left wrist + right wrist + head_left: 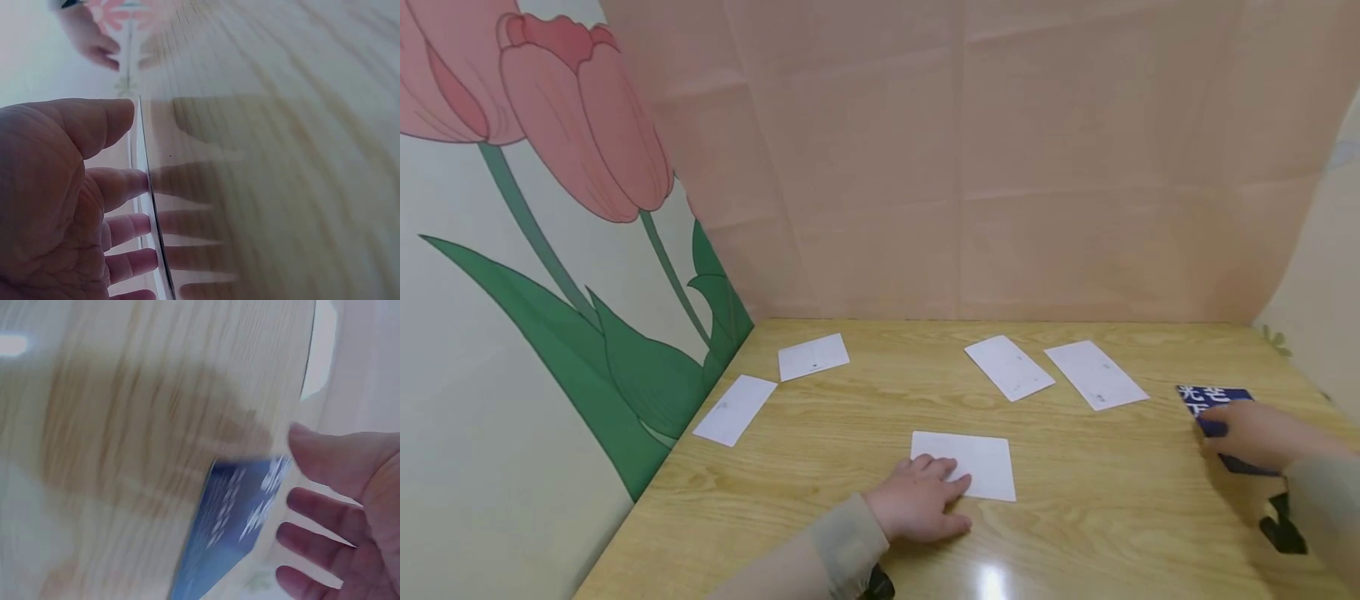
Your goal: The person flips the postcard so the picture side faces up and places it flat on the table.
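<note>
In the head view, my left hand (917,504) rests with spread fingers on the left part of a white card (981,468) on the table. The left wrist view shows those fingertips (145,224) against the card, which appears edge-on. Over at the right, my right hand (1255,433) is at a dark blue card with white characters (1231,395), covering part of it. From the right wrist, the thumb and fingers (315,545) look apart beside the blue card (234,519), and I see no pinch; whether they touch it is unclear.
On the wood-grain table (850,417), two white cards lie at the left, one nearer (736,410) and one farther (813,357). Two more lie at the back right, one (1009,367) beside the other (1096,375). A pinkish cloth (1000,167) hangs behind; a tulip-painted wall (550,350) bounds the left.
</note>
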### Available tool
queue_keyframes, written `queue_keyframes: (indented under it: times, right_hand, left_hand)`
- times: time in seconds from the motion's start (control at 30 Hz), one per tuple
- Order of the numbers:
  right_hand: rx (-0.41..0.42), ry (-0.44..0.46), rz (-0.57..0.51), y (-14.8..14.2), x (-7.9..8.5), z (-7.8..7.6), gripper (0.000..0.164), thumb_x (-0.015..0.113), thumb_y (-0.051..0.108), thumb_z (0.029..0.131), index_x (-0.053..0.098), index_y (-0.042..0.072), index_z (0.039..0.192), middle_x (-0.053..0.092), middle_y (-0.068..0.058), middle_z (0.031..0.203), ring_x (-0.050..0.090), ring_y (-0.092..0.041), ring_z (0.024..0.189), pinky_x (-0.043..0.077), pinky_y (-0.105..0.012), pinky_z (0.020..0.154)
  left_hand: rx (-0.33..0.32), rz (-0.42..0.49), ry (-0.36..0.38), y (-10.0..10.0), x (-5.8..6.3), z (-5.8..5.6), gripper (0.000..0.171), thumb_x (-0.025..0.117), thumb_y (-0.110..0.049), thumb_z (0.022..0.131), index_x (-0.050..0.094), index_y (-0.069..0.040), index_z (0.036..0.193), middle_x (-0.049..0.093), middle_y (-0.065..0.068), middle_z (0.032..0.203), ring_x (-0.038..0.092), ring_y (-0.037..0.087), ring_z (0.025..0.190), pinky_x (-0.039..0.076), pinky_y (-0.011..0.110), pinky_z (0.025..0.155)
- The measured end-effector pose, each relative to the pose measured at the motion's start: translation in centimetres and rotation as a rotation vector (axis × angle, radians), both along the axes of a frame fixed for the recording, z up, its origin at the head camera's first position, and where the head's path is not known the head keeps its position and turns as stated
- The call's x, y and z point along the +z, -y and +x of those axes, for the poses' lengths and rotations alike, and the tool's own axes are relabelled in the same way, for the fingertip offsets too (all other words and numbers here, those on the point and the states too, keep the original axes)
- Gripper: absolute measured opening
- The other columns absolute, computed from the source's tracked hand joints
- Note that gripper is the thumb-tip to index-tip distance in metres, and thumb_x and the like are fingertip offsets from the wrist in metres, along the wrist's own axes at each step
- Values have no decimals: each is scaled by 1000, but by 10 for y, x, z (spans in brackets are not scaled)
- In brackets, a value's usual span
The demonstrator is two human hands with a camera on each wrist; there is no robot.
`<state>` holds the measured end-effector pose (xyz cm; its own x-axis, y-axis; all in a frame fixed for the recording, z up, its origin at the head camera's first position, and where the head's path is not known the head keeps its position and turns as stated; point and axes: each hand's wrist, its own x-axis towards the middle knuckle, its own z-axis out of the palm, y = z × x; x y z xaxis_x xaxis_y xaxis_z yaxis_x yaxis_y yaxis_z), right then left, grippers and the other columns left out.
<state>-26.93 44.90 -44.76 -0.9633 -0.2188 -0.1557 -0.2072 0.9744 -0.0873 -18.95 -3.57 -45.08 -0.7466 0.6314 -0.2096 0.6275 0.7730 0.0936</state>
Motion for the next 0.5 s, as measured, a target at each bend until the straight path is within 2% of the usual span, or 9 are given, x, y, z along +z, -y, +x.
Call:
queue_keyframes:
  times: [0.07, 0.2, 0.3, 0.5]
  right_hand:
    - [34, -44, -22, 17, 11, 4, 54, 72, 29, 82, 60, -11, 115, 53, -41, 112, 48, -60, 103, 41, -66, 82]
    - [43, -72, -33, 51, 26, 11, 55, 69, 34, 86, 59, -6, 122, 46, -43, 122, 47, -60, 106, 43, -65, 78]
    - [48, -81, -57, 72, 26, 10, 53, 68, 35, 87, 60, -2, 124, 44, -43, 126, 45, -61, 109, 43, -66, 78]
    - [120, -137, -150, 118, 23, 9, 42, 70, 23, 86, 64, 0, 120, 57, -32, 119, 49, -55, 111, 40, -65, 87]
  left_hand:
    - [3, 4, 4, 0, 0, 0, 64, 44, -61, 93, 38, -30, 148, 32, -3, 153, 32, 20, 137, 30, 43, 108]
    - [2, 6, 5, 0, 0, 0, 64, 44, -62, 93, 38, -30, 148, 33, -3, 153, 32, 20, 136, 30, 43, 108]
    - [0, 7, 9, 1, 0, 0, 63, 44, -61, 93, 38, -30, 148, 33, -3, 153, 32, 20, 136, 30, 42, 108]
    - [-3, 19, 17, 1, 1, -1, 62, 45, -60, 93, 40, -30, 147, 34, -3, 152, 34, 20, 136, 30, 43, 108]
